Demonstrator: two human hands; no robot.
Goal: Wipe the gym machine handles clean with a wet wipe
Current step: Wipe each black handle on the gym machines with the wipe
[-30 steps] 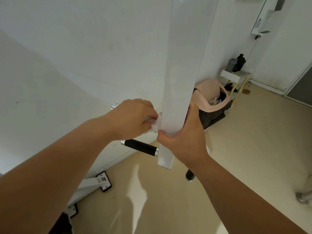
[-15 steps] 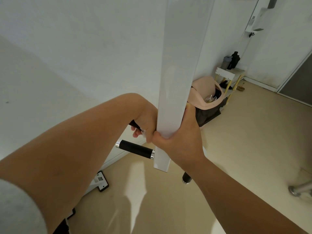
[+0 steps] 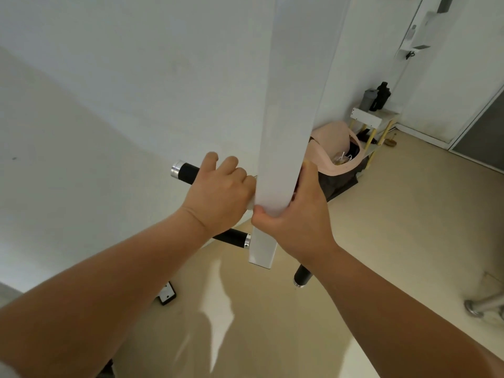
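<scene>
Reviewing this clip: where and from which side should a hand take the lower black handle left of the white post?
Grip its black sleeve, outboard of the silver collar, probably coming from above. The bar juts sideways from the white post, so its round shaft lies open there.

The white post (image 3: 289,132) runs out of the picture at the top edge. The left hand (image 3: 221,192) covers most of the upper handle (image 3: 185,171). Of the wipe (image 3: 250,205) only a small white bit shows under this hand, beside the post. The fingers of the right hand (image 3: 294,222) are hidden behind the post. The left wrist covers one end of the lower handle (image 3: 234,238). What lies in the bin (image 3: 331,137) is too small to tell. A metal tube (image 3: 485,305) is cut by the right edge.
</scene>
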